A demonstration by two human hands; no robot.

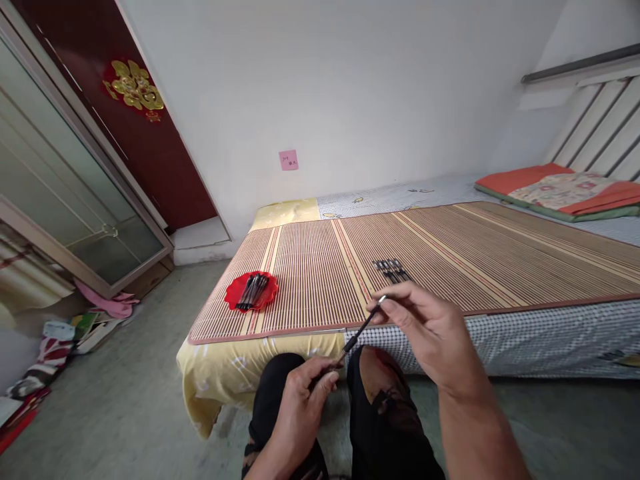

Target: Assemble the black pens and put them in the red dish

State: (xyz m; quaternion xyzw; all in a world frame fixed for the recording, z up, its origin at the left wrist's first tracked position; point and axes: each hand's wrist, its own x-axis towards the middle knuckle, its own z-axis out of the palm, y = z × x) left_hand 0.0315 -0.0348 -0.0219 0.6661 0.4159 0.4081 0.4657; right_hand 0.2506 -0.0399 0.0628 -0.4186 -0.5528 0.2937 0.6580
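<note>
My left hand [309, 390] is closed in a pinch on the lower end of a slim black pen [366, 325] above my knees. My right hand [420, 323] pinches its upper end, where a small whitish tip shows between thumb and fingers. The pen slants up to the right, with a thicker black section near my left hand. Whether it is one whole pen or joined parts, I cannot tell. Behind my right hand, several pens [391, 269] lie side by side on the mat. Several dark pens [253, 291] rest in a red scalloped dish [271, 299] to the left.
A striped bamboo mat [310, 280] covers the bed, over yellow and checked sheets. A folded orange quilt [560, 190] lies at the far right. A pink note [288, 160] is stuck on the white wall. At left stands a glass-panelled door [75, 167], with cloths on the floor.
</note>
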